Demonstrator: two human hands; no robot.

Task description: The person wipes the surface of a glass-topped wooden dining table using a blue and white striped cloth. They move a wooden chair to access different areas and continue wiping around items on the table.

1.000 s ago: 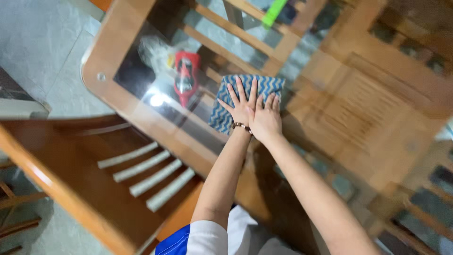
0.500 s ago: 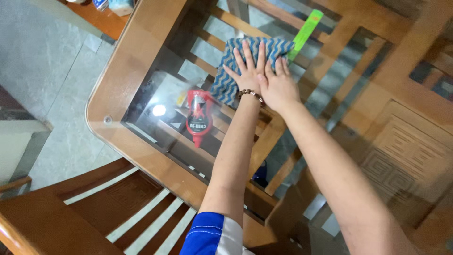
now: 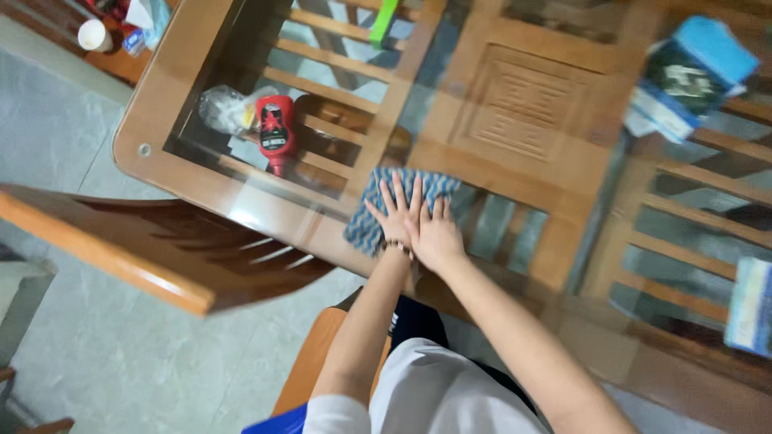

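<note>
Both my hands press flat on a blue striped cloth (image 3: 376,210) lying on the glass top of a wooden table (image 3: 153,120). My left hand (image 3: 397,215), with a bead bracelet at the wrist, has its fingers spread on the cloth's middle. My right hand (image 3: 437,233) lies beside it, overlapping the cloth's near right edge. The cloth sits close to the table's near edge. A red squeeze bottle (image 3: 275,133) lies under the glass, to the left of the cloth.
A wooden chair back (image 3: 145,249) stands at the near left of the table. A crumpled clear bag (image 3: 225,108) lies by the bottle. A green strip (image 3: 384,20) is at the far edge. Blue boxes (image 3: 687,76) sit at the far right, another blue item (image 3: 752,305) at the right edge.
My hands have slid the cloth across the glass toward me and to the right of the red bottle. The camera view has swung to the right.
</note>
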